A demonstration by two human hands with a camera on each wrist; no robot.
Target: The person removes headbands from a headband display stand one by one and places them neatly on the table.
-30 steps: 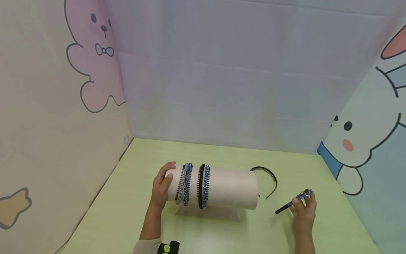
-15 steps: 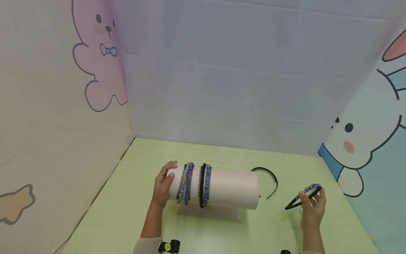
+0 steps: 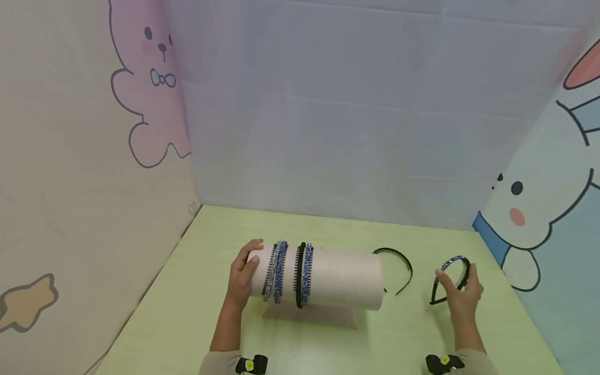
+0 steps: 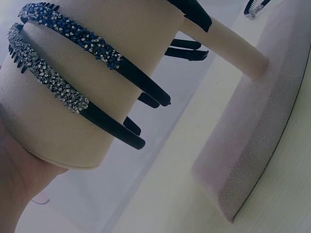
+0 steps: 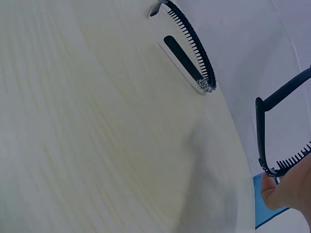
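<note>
A pale, padded cylindrical headband stand [image 3: 347, 278] lies across the table. My left hand [image 3: 240, 278] grips its left end, thumb in front and fingers over the top. Around the roll sit a silver-studded headband [image 4: 46, 70], a blue-studded headband [image 4: 77, 36], then a black headband [image 3: 300, 276] beside another blue one [image 3: 307, 276]. Right of the stand, my right hand [image 3: 464, 302] holds a toothed black headband with blue glitter [image 3: 453, 259] above the table, its loop facing me. That headband's black ends [image 5: 261, 126] meet in the right wrist view.
Another black toothed headband [image 3: 403, 258] lies on the table behind the stand's right end, partly hidden by it. The stand's flat base [image 3: 314, 316] rests on the pale green table [image 3: 169, 312]. Printed cloth walls [image 3: 328, 156] enclose the table's back and sides.
My right hand has moved slightly right and turned the held headband from nearly edge-on until its loop shows. The left hand keeps its grip on the stand.
</note>
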